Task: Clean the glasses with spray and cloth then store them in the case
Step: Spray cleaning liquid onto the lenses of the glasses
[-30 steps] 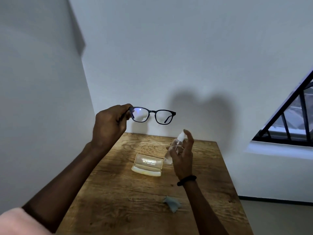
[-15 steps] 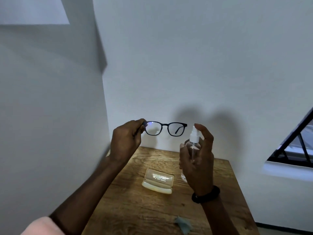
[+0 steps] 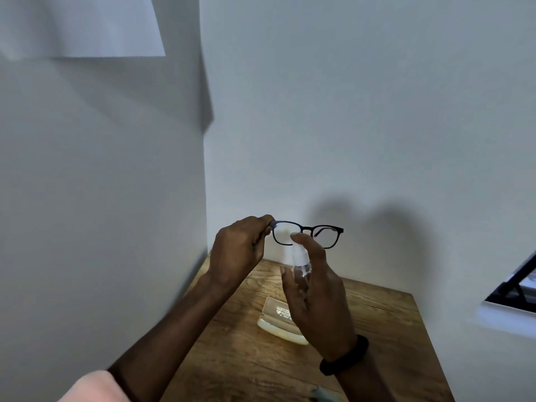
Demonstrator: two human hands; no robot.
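My left hand [image 3: 237, 250] pinches the left corner of black-framed glasses [image 3: 327, 235], holding them up in front of the wall. My right hand [image 3: 319, 291] grips a small clear spray bottle [image 3: 300, 264] just in front of the left lens, with the forefinger resting on its white nozzle. Below on the wooden table [image 3: 385, 320] lies an open cream glasses case [image 3: 275, 317], partly hidden by my right hand. A corner of the blue-grey cloth [image 3: 322, 394] shows at the bottom edge.
White walls meet in a corner right behind the table's left rear. A dark-framed window [image 3: 513, 285] sits low at the right. A black band circles my right wrist.
The spray bottle has moved up and left until its nozzle is in front of the left lens. The view has tilted upward, pushing the table and cloth lower.
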